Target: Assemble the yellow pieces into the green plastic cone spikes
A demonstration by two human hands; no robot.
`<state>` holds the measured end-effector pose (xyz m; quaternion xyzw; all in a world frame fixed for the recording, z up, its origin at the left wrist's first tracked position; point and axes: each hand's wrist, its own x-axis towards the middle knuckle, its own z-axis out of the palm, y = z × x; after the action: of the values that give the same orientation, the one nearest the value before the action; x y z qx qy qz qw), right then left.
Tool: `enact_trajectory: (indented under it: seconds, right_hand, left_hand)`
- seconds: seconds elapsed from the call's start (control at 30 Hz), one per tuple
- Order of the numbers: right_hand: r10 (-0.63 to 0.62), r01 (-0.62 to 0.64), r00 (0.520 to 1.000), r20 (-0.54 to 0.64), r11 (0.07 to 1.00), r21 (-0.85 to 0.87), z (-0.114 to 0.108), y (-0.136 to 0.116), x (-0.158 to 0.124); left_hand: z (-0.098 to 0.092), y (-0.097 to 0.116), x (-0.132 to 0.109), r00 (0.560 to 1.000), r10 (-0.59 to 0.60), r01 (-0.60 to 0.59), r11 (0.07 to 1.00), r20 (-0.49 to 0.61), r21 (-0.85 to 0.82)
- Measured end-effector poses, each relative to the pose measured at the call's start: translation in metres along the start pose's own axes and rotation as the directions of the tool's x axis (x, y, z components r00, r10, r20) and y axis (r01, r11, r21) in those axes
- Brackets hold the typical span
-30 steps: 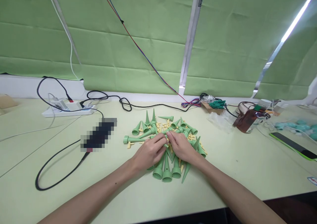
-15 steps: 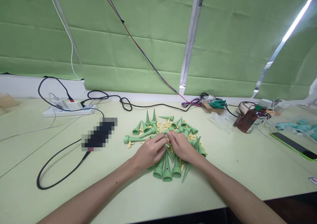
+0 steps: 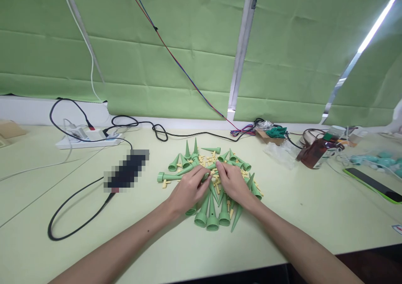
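My left hand [image 3: 190, 187] is closed round a green plastic watering spike [image 3: 205, 176], much of it hidden by the fingers. Just to its right, my right hand [image 3: 233, 182] has its thumb and fingers pressed together; whatever is between them is too small and covered to make out. The two hands are slightly apart, over a pile of hollow green cone-shaped spikes [image 3: 212, 221] and small yellow valve pieces [image 3: 165, 184]. Several spikes stand upright at the back of the pile, such as a pointed one [image 3: 187, 151], while others lie on their sides.
A black cable runs to a blurred dark device [image 3: 127, 171] at left, near a white power strip [image 3: 89, 139]. On the right are a cardboard box with green material [image 3: 276, 132], a clear plastic bag [image 3: 282, 153], a brown bottle [image 3: 317, 152] and a phone [image 3: 372, 184].
My hands have drawn slightly apart; the right hand has shifted a little right, opening a gap between the fingertips. The surrounding pile looks about the same.
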<state>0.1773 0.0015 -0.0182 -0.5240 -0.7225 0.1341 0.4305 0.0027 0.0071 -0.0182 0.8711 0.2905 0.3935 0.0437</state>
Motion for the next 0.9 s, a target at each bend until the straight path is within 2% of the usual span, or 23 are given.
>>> enact_trajectory:
  seconds: [0.07, 0.17, 0.5, 0.73, 0.9]
  right_hand:
    - [-0.023, 0.026, 0.998, -0.059, 0.998, 0.053, -0.003, -0.004, -0.001]
    - [-0.075, 0.084, 0.995, -0.069, 0.988, 0.132, -0.006, -0.011, -0.003]
    - [-0.217, 0.194, 0.974, 0.063, 0.946, 0.260, -0.003, -0.015, -0.011]
    - [-0.195, 0.180, 0.980, 0.049, 0.957, 0.226, -0.001, -0.012, -0.010]
    - [-0.185, 0.166, 0.981, 0.066, 0.960, 0.226, -0.001, -0.012, -0.009]
  left_hand:
    - [-0.001, 0.001, 0.001, 0.999, -0.040, 0.040, 0.999, 0.005, 0.004]
    - [-0.001, 0.001, 0.001, 0.996, -0.088, 0.088, 0.996, 0.022, 0.011]
    - [0.004, -0.002, -0.002, 0.989, -0.146, 0.147, 0.988, 0.036, -0.039]
    - [0.003, -0.005, -0.004, 0.988, -0.117, 0.124, 0.991, 0.095, -0.060]
    - [0.003, -0.007, -0.005, 0.983, -0.140, 0.147, 0.988, 0.122, -0.048]
